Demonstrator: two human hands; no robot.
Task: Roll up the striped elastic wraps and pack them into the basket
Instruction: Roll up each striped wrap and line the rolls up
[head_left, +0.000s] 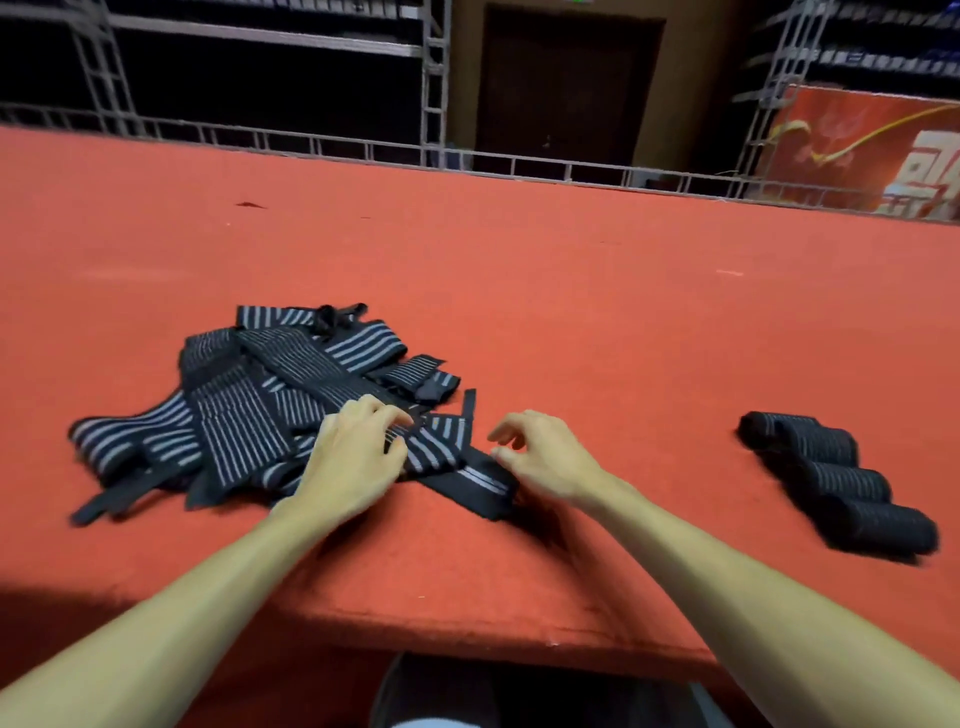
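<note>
Both my hands at the near table edge, sorting out the next wrap.

My left hand (358, 452) pins the loose wraps (249, 400), grip flat; my right hand (540, 457) hovers with a loose, empty grip by the strap end (467, 480). Finished rolls (841, 483) wait right on the table (571, 291); no basket in view.

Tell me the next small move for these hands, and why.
Probably pinch the near end of the loose wrap with the right hand and start rolling. That strip lies flat, pulled out from the unrolled pile; the left hand rests on it, the right hangs open beside it. Finished rolls sit to the right.
</note>
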